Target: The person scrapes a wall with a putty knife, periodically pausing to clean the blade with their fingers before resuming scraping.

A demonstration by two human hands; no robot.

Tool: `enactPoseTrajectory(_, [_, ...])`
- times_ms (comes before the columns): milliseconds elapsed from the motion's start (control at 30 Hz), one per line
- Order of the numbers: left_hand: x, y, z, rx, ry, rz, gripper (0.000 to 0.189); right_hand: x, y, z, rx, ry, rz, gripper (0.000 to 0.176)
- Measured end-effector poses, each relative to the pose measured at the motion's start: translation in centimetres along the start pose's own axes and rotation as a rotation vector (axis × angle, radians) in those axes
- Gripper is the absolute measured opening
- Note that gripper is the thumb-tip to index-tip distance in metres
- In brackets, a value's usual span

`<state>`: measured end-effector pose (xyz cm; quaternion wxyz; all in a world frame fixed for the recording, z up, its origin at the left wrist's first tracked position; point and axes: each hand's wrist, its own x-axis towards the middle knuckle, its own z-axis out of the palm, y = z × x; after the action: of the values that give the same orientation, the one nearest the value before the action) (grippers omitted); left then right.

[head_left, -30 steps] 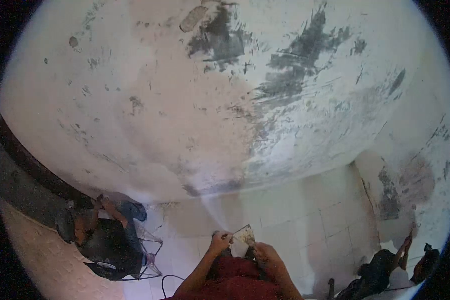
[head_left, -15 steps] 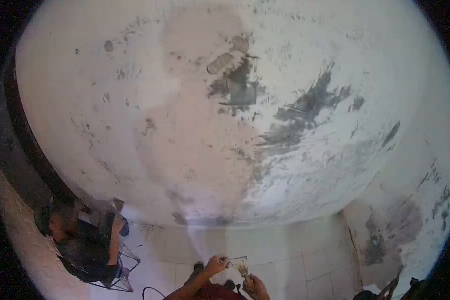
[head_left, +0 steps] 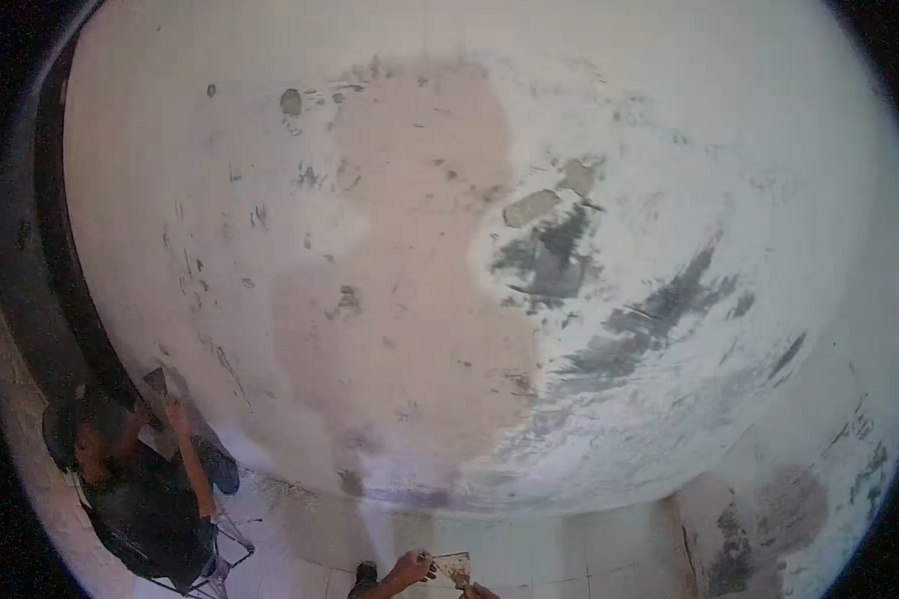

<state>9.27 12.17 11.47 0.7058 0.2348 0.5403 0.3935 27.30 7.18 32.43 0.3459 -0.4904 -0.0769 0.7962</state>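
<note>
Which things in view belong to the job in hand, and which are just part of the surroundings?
Probably part of the job:
- scraper, in the right hand, with the left hand at its blade
- patchy wall
- second blade, held by the co-worker

Surroundings:
- tiled floor
- seat frame
- dark strip along the wall's edge

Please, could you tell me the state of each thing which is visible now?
Wall: patchy, with dark grey smears.
Scraper: blade stained, held.
Left hand: at the blade's edge, grip unclear.
Right hand: closed at the scraper's handle, partly out of frame.
Other person: seated, arms raised towards the wall.
Seat frame: unfolded, occupied.
</note>
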Motion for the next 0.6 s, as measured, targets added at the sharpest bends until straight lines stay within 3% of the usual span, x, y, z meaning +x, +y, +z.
enactPoseTrajectory(33, [-0.8,1.9,-0.1,0.027,0.046,0.018,0.029,2.4,1.3,-0.3,-0.145,-0.132,-0.077,0.027])
enactPoseTrajectory(133, [-0.8,6.0,-3.4,0.222,0.073,-0.051,0.029,6.2,2.4,1.0,-0.105,-0.272,-0.047,0.026])
enactPoseTrajectory(167, [0.8,5.2,-5.6,0.152,0.051,-0.052,0.029,7.5,2.7,2.2,-0.261,-0.136,-0.038,0.027])
enactPoseTrajectory(267, [1.7,6.5,-9.7,0.094,0.029,-0.051,0.03,12.0,3.2,3.8,-0.22,-0.275,-0.008,0.024])
enactPoseTrajectory(433, [2.7,9.9,-14.1,0.01,0.038,-0.094,0.028,10.1,1.5,13.5,-0.27,-0.196,-0.134,0.017])
enactPoseTrajectory(500, [1.3,13.1,-13.3,0.033,0.106,-0.002,0.027,13.2,2.3,13.2,-0.261,-0.168,-0.151,0.015])
enactPoseTrajectory(600, [5.2,12.3,-16.3,-0.104,-0.109,-0.138,0.025,10.0,1.8,17.7,-0.039,-0.21,-0.249,0.014])
